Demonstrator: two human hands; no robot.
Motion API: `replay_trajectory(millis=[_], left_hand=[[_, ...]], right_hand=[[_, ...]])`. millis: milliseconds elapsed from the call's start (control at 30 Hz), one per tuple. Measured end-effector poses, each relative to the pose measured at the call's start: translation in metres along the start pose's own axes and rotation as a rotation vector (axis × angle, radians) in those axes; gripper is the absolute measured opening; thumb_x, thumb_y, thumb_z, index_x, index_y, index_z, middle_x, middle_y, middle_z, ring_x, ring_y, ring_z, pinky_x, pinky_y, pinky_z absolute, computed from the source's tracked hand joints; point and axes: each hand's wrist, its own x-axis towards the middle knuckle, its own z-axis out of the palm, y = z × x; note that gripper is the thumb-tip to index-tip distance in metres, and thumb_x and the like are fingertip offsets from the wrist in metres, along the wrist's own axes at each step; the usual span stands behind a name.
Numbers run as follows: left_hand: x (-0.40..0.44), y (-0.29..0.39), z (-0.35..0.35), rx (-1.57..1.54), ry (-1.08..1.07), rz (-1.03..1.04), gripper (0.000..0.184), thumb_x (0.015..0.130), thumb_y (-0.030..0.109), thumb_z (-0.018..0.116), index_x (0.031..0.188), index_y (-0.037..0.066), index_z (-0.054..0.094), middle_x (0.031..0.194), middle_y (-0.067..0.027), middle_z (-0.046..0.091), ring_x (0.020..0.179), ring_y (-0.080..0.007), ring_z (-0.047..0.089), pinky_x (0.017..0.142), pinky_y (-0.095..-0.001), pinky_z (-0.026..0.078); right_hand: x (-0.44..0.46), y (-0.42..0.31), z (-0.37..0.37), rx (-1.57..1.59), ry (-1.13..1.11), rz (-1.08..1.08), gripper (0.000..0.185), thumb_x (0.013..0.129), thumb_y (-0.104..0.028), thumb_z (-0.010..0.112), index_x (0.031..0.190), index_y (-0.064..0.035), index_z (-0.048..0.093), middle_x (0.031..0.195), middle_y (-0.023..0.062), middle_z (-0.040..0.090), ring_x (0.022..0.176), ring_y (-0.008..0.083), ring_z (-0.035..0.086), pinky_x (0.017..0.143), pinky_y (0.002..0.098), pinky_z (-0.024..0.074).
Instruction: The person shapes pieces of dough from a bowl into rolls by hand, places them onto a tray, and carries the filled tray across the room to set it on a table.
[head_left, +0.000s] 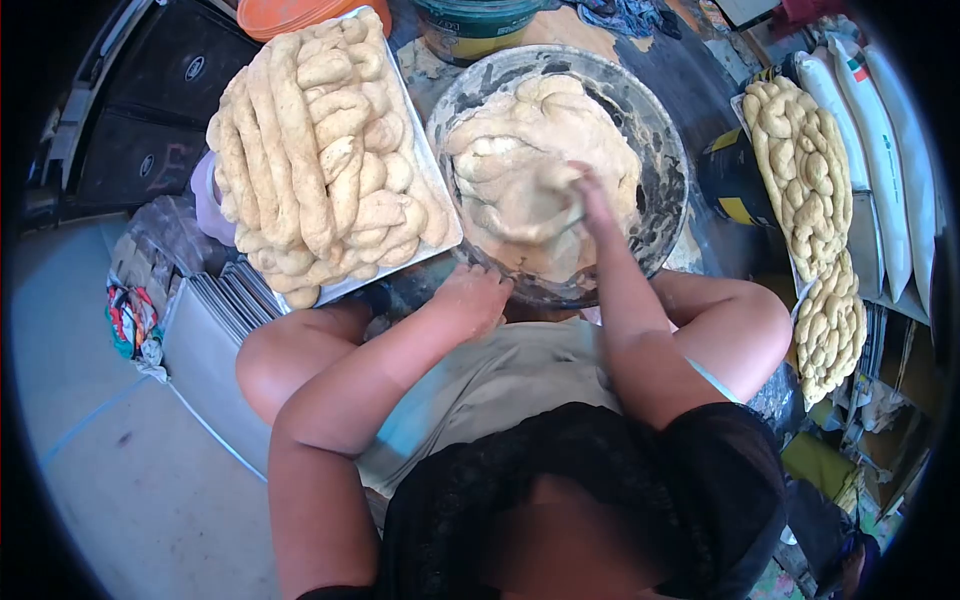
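Stained, dark flat surface (pixel 692 78) bore a round, smeared metal basin (pixel 662 150) with a soft, cream-coloured dough mass (pixel 500 170) inside. The left hand (pixel 475 297) was clamped on its near rim; the right hand (pixel 590 195) touched the dough, finger closure obscured by blur. Dough was judged heavy, pliable, tacky; broad hold from beneath advised.

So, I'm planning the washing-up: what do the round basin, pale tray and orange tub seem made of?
Round basin: probably metal, dull grey and scuffed, though smears hide much of it. Pale tray: likely thin metal, by its slim, straight rim; coated board isn't ruled out. Orange tub: apparently smooth plastic, by its even, bright colour.
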Motion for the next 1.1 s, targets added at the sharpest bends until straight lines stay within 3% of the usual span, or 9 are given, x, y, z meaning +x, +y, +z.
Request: replay_trajectory(millis=[67,167,333,500,600,700,800,867,1100], left_hand=[[0.0,0.002,-0.008,-0.015,-0.081,-0.011,0.051,0.08,0.034,0.062,0.122,0.006,0.052,0.114,-0.0158,0.056,0.113,-0.0308,0.051,0.094,-0.0429,0.039],[0.001,0.001,-0.009,-0.015,-0.089,0.003,0.052,0.08,0.033,0.062,0.122,0.006,0.053,0.113,-0.0158,0.056,0.112,-0.0309,0.052,0.094,-0.0431,0.039],[0.006,-0.002,0.001,-0.005,-0.015,-0.016,0.045,0.078,0.032,0.065,0.113,0.005,0.057,0.111,-0.0146,0.058,0.107,-0.0303,0.055,0.093,-0.0444,0.04],[0.009,-0.003,0.004,-0.014,-0.069,-0.024,0.049,0.079,0.034,0.063,0.118,0.005,0.054,0.114,-0.0148,0.057,0.111,-0.0309,0.052,0.096,-0.0438,0.038],[0.008,-0.003,-0.007,-0.011,-0.158,-0.047,0.056,0.081,0.036,0.061,0.127,0.006,0.05,0.121,-0.0156,0.054,0.117,-0.0315,0.048,0.099,-0.0432,0.036],[0.005,-0.003,-0.013,-0.014,-0.151,-0.042,0.056,0.081,0.035,0.061,0.127,0.006,0.05,0.121,-0.0158,0.053,0.117,-0.0316,0.048,0.099,-0.043,0.036],[0.001,0.0,-0.014,-0.023,-0.121,-0.037,0.055,0.081,0.035,0.061,0.126,0.005,0.051,0.121,-0.016,0.053,0.117,-0.0317,0.049,0.099,-0.0429,0.036],[0.002,0.004,-0.014,-0.015,-0.111,-0.04,0.055,0.081,0.034,0.062,0.126,0.005,0.051,0.121,-0.0163,0.053,0.116,-0.0319,0.049,0.099,-0.043,0.036],[0.0,0.008,-0.015,-0.001,-0.13,-0.016,0.055,0.082,0.033,0.06,0.129,0.006,0.048,0.118,-0.0168,0.054,0.116,-0.0322,0.049,0.1,-0.0437,0.036]], right_hand=[[0.024,-0.011,-0.046,0.091,0.161,-0.209,0.038,0.079,-0.012,0.056,0.117,-0.0098,0.053,0.109,0.0119,0.056,0.103,0.0276,0.054,0.093,0.0364,0.0422],[0.009,-0.034,-0.028,-1.073,1.055,-0.312,0.043,0.075,-0.018,0.062,0.117,-0.0076,0.055,0.11,0.0159,0.055,0.106,0.0316,0.052,0.096,0.0389,0.0399],[0.044,0.057,0.045,-1.367,-0.063,-0.8,0.057,0.069,-0.024,0.065,0.121,-0.005,0.051,0.129,0.0197,0.046,0.12,0.0336,0.043,0.104,0.0448,0.0308],[0.014,0.145,0.095,-1.808,-0.097,-1.028,0.046,0.076,-0.02,0.058,0.12,-0.0094,0.054,0.132,0.0158,0.045,0.119,0.0337,0.045,0.103,0.0459,0.0323],[-0.029,0.116,0.107,-1.725,-0.485,-0.514,0.033,0.077,-0.02,0.057,0.108,-0.0093,0.057,0.12,0.013,0.052,0.11,0.0322,0.052,0.091,0.0462,0.0418],[-0.061,0.102,0.071,-1.614,-0.635,-0.496,0.024,0.075,-0.014,0.057,0.099,-0.0075,0.057,0.106,0.0148,0.055,0.098,0.0291,0.056,0.077,0.042,0.0466],[-0.063,0.049,0.047,-1.478,-0.923,-0.031,0.023,0.071,-0.01,0.057,0.093,-0.006,0.055,0.09,0.0108,0.056,0.086,0.0217,0.056,0.072,0.0357,0.0453],[-0.032,0.027,0.024,-0.995,-1.054,0.333,0.022,0.067,-0.01,0.057,0.088,-0.006,0.053,0.083,0.0035,0.053,0.078,0.0147,0.051,0.07,0.0295,0.043],[-0.03,-0.148,0.024,-0.224,-0.821,-0.007,0.022,0.065,-0.004,0.057,0.086,-0.0056,0.051,0.083,0.0038,0.056,0.07,0.0115,0.056,0.059,0.0247,0.0487]])
